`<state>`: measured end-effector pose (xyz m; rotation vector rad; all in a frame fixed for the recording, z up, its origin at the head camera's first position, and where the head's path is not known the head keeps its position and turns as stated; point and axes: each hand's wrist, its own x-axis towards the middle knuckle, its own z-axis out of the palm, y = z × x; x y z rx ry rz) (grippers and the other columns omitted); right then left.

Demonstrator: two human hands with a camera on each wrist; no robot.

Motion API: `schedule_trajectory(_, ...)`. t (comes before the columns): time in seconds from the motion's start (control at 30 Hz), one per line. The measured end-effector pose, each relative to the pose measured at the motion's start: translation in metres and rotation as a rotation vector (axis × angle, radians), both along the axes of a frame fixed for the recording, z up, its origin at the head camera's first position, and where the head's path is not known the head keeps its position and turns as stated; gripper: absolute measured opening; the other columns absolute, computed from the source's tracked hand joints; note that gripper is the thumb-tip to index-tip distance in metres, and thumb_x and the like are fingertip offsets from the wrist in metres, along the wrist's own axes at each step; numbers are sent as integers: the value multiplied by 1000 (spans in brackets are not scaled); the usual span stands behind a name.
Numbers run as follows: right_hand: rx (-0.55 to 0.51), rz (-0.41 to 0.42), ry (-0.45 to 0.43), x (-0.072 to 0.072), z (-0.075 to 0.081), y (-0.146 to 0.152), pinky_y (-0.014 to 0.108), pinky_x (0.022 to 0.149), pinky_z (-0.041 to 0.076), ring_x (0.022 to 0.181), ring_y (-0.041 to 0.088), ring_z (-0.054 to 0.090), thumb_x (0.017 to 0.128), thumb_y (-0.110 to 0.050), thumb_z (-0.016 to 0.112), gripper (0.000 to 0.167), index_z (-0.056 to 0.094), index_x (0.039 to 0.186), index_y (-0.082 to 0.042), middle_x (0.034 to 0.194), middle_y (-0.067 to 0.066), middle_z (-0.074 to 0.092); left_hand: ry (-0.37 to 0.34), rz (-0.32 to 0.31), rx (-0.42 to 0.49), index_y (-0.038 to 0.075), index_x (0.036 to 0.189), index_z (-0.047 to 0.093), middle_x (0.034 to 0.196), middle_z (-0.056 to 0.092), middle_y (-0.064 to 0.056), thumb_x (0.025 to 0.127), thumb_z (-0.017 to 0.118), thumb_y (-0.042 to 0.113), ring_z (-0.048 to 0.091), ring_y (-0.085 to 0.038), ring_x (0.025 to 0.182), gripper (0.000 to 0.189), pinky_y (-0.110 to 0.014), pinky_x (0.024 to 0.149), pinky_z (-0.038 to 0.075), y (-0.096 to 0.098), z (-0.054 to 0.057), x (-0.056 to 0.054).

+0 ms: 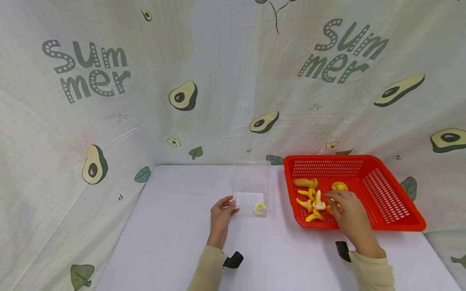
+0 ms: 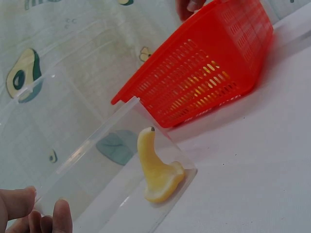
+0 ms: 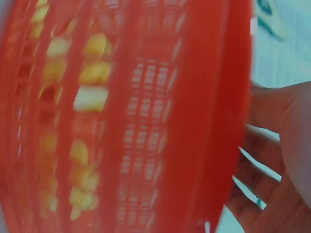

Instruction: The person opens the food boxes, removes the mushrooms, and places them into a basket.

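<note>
A clear plastic box (image 1: 251, 178) stands on the white table, with its transparent wall rising at the back. Inside, near its right front corner, lies one yellow chanterelle-like mushroom (image 2: 156, 170), pale at the cap edge. My left hand (image 1: 220, 216) pinches the box's left edge between thumb and fingers. To the right, my right hand (image 1: 348, 210) reaches over the front of a red basket (image 1: 331, 158), fingers spread around a yellow mushroom (image 1: 331, 207) partly hidden under them. Beside it lies a pale-stemmed mushroom (image 1: 318, 201). In the right wrist view the basket wall hides the fingertips.
Several more yellow mushrooms (image 1: 305, 204) lie in the basket's left part, with a brownish one (image 1: 305, 183) behind them. A rounded yellow one (image 1: 339, 186) sits farther back. A cloth printed with avocados (image 1: 183, 95) hangs behind the table (image 1: 174, 226).
</note>
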<state>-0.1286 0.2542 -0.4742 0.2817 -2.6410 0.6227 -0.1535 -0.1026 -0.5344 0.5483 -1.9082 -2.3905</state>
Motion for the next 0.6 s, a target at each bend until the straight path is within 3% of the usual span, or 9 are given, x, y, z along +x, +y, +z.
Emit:
schedule_trajectory(0.23, -6, 196, 121, -7, 7, -43, 55, 87, 58, 103, 35, 63, 77, 11, 86, 30, 80, 103, -3, 107, 13, 74, 7, -4, -2, -16, 132, 60, 99, 56, -9, 101, 66, -5, 61, -21, 92, 33, -24, 79, 65, -2, -1, 0)
schedule_trajectory(0.43, 7, 343, 101, -18, 14, -83, 54, 94, 62, 107, 31, 66, 80, 6, 87, 28, 81, 103, -8, 107, 8, 75, 2, 6, -2, -16, 131, 61, 98, 56, -9, 100, 67, -5, 61, -19, 90, 34, -24, 78, 65, -2, -1, 0)
schedule_trajectory(0.6, 77, 418, 32, -29, 15, -107, 48, 92, 61, 104, 27, 66, 82, -1, 88, 25, 81, 104, -11, 105, 3, 75, 8, 1, 14, -16, 132, 60, 98, 56, -8, 100, 67, -5, 62, -16, 86, 35, -25, 79, 65, -1, 0, 0)
